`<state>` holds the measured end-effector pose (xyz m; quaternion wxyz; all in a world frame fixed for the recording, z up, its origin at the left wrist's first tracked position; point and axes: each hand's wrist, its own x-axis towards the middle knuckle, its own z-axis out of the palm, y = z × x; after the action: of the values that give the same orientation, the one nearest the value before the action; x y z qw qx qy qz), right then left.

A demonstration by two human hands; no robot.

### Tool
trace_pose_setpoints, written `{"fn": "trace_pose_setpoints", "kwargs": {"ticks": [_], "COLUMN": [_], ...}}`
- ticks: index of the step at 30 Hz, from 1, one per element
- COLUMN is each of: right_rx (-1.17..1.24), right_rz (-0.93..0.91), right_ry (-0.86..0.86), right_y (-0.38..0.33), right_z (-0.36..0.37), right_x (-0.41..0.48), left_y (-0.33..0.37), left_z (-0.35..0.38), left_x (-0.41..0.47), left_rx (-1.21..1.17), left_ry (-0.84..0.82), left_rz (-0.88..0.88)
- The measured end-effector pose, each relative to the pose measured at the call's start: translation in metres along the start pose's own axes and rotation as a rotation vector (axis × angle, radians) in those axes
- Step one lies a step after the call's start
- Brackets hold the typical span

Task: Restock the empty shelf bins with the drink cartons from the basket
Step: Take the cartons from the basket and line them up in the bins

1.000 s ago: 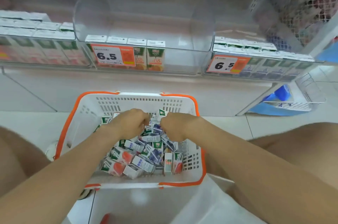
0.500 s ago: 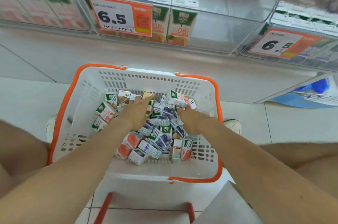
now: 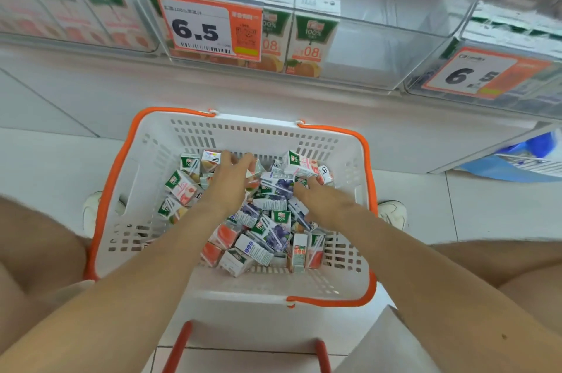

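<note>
Head view, left to right: white orange-rimmed basket on the floor; left hand, fingers straight, resting flat on the drink cartons heaped inside the basket; right hand, fingertips among the cartons, grip not discernible; clear shelf bin above, four cartons standing at its left.

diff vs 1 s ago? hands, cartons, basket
Both hands left their curled huddle mid-basket. The left hand reached to the far side, fingers spread over the cartons; the right hand slid right among them. Whether it grips a carton is unclear; none is lifted. The basket and the partly filled shelf bin are unchanged.
</note>
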<state>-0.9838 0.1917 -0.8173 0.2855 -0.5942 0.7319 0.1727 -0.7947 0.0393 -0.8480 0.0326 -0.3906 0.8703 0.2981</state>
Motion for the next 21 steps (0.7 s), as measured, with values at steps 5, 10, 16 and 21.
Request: {"fn": "trace_pose_setpoints", "kwargs": {"ticks": [5, 10, 16, 21], "right_rx": [0.472, 0.818, 0.819, 0.801], "right_rz": [0.01, 0.001, -0.097, -0.1], "right_ry": [0.112, 0.217, 0.34, 0.479], "right_y": [0.005, -0.005, -0.035, -0.05], "right_z": [-0.033, -0.088, -0.152, -0.187], "right_x": [-0.011, -0.038, -0.098, -0.145], "left_y": [0.009, 0.027, 0.071, 0.098], "left_z": [-0.045, -0.093, -0.157, -0.201], "left_x": [-0.007, -0.028, -0.058, -0.077], "left_rx": [-0.253, -0.485, -0.677, -0.64], "left_ry": [-0.095, -0.194, -0.137, -0.076], "left_rz": [0.031, 0.006, 0.081, 0.136]}}
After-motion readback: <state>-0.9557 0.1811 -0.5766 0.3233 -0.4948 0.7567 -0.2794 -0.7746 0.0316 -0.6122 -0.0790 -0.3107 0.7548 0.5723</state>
